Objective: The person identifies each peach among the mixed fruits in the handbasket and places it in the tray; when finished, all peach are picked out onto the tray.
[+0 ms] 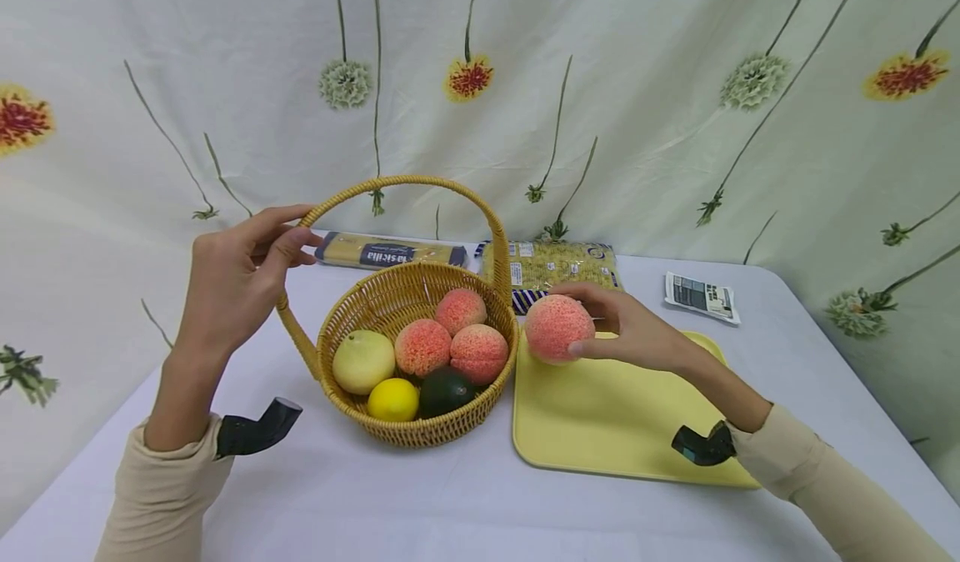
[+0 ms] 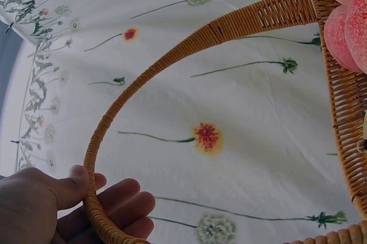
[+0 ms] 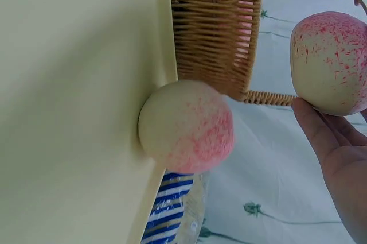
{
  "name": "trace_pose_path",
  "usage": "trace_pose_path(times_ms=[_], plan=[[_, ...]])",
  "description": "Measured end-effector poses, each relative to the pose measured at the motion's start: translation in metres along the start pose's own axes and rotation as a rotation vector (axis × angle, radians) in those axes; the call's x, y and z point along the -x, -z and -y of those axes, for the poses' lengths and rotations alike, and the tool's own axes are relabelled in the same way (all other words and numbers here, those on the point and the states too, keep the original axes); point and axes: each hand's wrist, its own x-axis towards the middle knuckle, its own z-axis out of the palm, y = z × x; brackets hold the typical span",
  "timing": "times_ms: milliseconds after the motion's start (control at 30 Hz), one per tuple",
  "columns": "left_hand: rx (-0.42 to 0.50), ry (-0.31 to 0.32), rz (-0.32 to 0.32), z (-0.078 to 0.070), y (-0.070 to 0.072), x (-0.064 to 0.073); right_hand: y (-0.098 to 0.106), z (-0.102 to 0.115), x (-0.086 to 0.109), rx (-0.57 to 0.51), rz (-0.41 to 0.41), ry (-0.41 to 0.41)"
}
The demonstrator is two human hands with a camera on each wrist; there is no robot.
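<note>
My left hand (image 1: 238, 274) grips the side of the tall arched handle (image 2: 106, 123) of a wicker basket (image 1: 420, 433), thumb on one side and fingers on the other. Three pink peaches (image 1: 423, 348), a pale yellow-green pear (image 1: 363, 362), a lemon (image 1: 393, 399) and a dark green avocado (image 1: 446, 391) lie inside. To the basket's right, my right hand (image 1: 630, 328) holds a peach (image 1: 557, 328) between thumb and fingers, above the yellow tray (image 1: 615, 416). In the right wrist view another peach (image 3: 186, 126) rests at the tray's edge, hidden behind the held one in the head view.
Behind the basket lies a long pasta packet (image 1: 390, 252) with a dark label. A clear bag of pasta (image 1: 551, 266) with blue-striped ends sits behind the tray. A small white sachet (image 1: 702, 297) lies at the back right. A flowered cloth (image 1: 637, 112) hangs behind the table.
</note>
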Motion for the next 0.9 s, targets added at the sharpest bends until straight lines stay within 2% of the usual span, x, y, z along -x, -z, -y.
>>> trace_pose_path(times_ms=[467, 900], plan=[[0.011, 0.004, 0.000, 0.000, 0.000, 0.000, 0.023, -0.022, 0.037, 0.013, -0.079, -0.076], [0.015, 0.006, 0.001, -0.001, 0.000, -0.001, 0.039, -0.045, 0.053, 0.048, -0.121, -0.185]])
